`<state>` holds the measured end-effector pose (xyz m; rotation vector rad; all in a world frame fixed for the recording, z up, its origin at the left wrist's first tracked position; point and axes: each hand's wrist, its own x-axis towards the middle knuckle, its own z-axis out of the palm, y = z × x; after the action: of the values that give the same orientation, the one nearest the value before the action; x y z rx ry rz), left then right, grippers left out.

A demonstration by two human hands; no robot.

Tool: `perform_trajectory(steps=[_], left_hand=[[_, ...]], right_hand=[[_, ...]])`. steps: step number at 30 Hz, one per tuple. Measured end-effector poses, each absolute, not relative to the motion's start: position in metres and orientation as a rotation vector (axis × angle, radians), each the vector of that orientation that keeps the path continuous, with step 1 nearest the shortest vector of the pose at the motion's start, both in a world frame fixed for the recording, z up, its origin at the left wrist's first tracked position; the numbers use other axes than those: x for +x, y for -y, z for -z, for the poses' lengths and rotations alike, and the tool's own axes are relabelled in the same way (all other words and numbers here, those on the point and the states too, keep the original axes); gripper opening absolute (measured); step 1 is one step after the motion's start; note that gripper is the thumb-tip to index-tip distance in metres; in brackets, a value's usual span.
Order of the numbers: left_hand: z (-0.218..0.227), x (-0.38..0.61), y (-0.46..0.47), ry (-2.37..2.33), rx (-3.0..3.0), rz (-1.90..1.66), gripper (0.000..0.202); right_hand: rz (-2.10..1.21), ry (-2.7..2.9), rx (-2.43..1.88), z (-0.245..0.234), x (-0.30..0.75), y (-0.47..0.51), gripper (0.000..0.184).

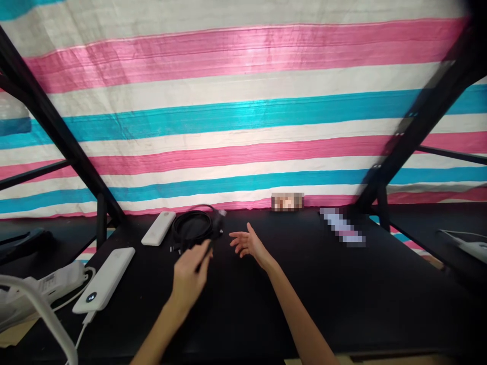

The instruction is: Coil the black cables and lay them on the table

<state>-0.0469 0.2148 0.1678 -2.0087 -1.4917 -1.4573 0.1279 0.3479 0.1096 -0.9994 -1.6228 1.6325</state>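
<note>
My left hand [190,268] is closed on a black cable [218,225], whose upper end is smeared by motion. Just behind that hand, a coil of black cable [192,212] lies on the black tabletop [243,304]. Whether the held piece belongs to this coil, I cannot tell. To the right of the cable, my right hand [249,248] is open above the table, fingers spread and holding nothing. A white power bank [159,229] rests left of the coil. Nearer to me lies a larger white power bank [104,281] with a white cable plugged into its near end.
A white power strip [49,286] and a thick white curved tube [41,309] occupy the left edge. Blurred-out items stand at the back [287,202] and back right [342,226]. Black metal frame bars [418,116] slant up both sides before a striped sheet [243,111].
</note>
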Motion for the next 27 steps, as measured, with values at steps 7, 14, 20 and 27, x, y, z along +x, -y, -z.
perform_trajectory(steps=[7,14,20,27], left_hand=[[-0.108,-0.017,-0.183,1.492,-2.41,1.012,0.026],[-0.111,-0.034,-0.163,1.734,-2.456,1.12,0.022],[-0.114,-0.049,-0.138,1.943,-2.163,1.615,0.025],[-0.122,-0.055,-0.124,2.25,-1.662,2.071,0.026]], right_hand=[[-1.992,1.676,-0.888,-0.117,0.135,-0.337,0.05],[-1.978,1.819,-0.873,-0.122,0.13,-0.328,0.043],[-2.02,1.717,-0.833,-0.124,0.128,-0.326,0.041],[-2.056,1.602,-0.776,-0.126,0.132,-0.327,0.034]])
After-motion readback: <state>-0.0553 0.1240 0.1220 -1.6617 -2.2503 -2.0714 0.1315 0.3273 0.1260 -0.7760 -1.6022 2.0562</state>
